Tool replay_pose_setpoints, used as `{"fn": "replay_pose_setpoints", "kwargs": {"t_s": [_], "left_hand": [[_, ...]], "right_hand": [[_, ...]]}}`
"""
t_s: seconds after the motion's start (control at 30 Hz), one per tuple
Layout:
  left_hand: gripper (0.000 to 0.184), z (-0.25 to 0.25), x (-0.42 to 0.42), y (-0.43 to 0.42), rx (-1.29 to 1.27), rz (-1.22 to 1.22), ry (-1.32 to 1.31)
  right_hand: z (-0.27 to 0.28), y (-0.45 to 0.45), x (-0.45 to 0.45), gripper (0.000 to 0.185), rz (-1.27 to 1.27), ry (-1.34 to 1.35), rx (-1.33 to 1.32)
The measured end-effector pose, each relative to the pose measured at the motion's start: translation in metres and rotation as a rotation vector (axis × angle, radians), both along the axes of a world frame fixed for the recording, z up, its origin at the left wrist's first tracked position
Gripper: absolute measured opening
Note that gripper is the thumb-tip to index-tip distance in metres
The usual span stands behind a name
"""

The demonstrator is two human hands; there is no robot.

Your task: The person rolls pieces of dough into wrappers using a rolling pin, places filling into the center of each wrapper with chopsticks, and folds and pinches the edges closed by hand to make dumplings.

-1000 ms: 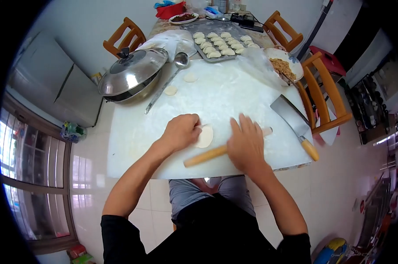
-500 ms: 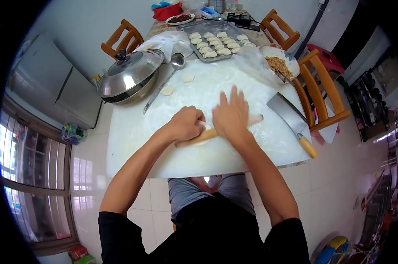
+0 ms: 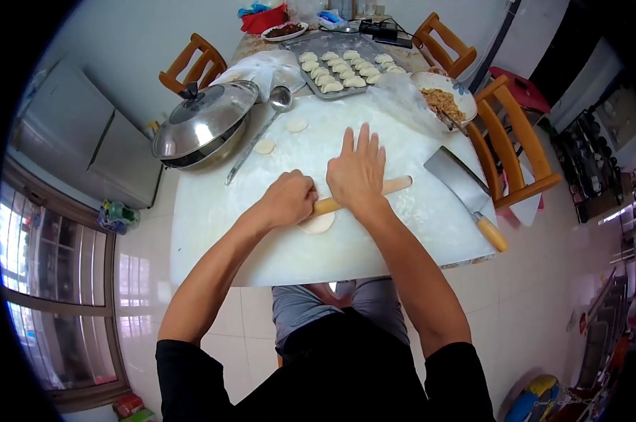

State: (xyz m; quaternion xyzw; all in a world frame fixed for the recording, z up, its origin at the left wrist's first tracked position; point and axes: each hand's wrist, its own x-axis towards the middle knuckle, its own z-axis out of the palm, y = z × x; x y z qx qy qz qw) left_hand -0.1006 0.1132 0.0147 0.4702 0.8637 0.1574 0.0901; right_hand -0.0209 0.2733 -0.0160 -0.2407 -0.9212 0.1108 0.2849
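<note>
On the white board [image 3: 240, 257], a round dough wrapper [image 3: 318, 223] lies partly under a wooden rolling pin [image 3: 396, 185]. My right hand [image 3: 356, 172] is flat on the pin, palm down, with its fingers spread and pointing away from me. At the pin's left end my left hand [image 3: 288, 197] is closed, fingers pinched at the wrapper's edge; the fingertips are partly hidden. Two small dough discs, one [image 3: 264, 146] nearer and one [image 3: 297, 124] farther, lie beyond my left hand.
A lidded pan [image 3: 209, 119] and a ladle [image 3: 280, 99] are at the left. At the back stands a tray [image 3: 305, 88] of dumplings. The filling bowl [image 3: 465, 105] and a cleaver [image 3: 453, 174] with a wooden handle are at the right.
My right hand has rolled the pin leftward and away from me over the wrapper. Its fingers now point farther forward. My left hand has shifted slightly, still closed at the dough.
</note>
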Motion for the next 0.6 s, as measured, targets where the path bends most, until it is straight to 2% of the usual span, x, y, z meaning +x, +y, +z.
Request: {"fn": "replay_pose_setpoints", "kwargs": {"t_s": [0.07,0.13,0.2,0.27,0.33,0.37,0.43,0.47,0.53,0.6], "left_hand": [[0.025,0.007,0.000,0.001,0.054,-0.135,-0.280],[0.025,0.013,0.010,-0.004,-0.015,-0.095,-0.271],[0.026,0.008,0.012,-0.012,0.037,0.118,-0.212],[0.026,0.009,0.013,-0.019,0.082,0.206,-0.313],[0.028,0.015,0.014,-0.025,0.028,0.261,-0.742],[0.028,0.020,0.015,-0.024,0.028,0.260,-0.743],[0.027,0.032,0.019,-0.019,-0.131,0.136,-0.382],[0.027,0.021,0.014,-0.016,-0.129,0.133,-0.384],[0.025,-0.009,0.002,-0.008,0.034,0.067,-0.013],[0.025,-0.005,0.001,0.002,0.056,0.072,-0.008]], "right_hand": [[0.001,-0.003,0.033,0.057,0.149,-0.140,-0.073],[-0.008,-0.005,0.088,0.052,0.244,-0.138,0.054],[-0.003,-0.014,0.129,0.049,0.286,-0.150,0.054],[-0.001,-0.019,0.139,0.050,0.298,-0.136,0.069],[-0.001,-0.020,0.133,0.050,0.302,-0.125,0.080],[-0.001,-0.019,0.112,0.052,0.269,-0.115,0.098],[-0.007,-0.016,0.069,0.056,0.220,-0.123,0.082],[-0.008,-0.012,0.046,0.058,0.204,-0.138,0.055],[0.002,-0.003,-0.001,0.059,0.163,-0.080,0.084],[0.005,0.000,-0.007,0.060,0.124,-0.016,0.108]]}}
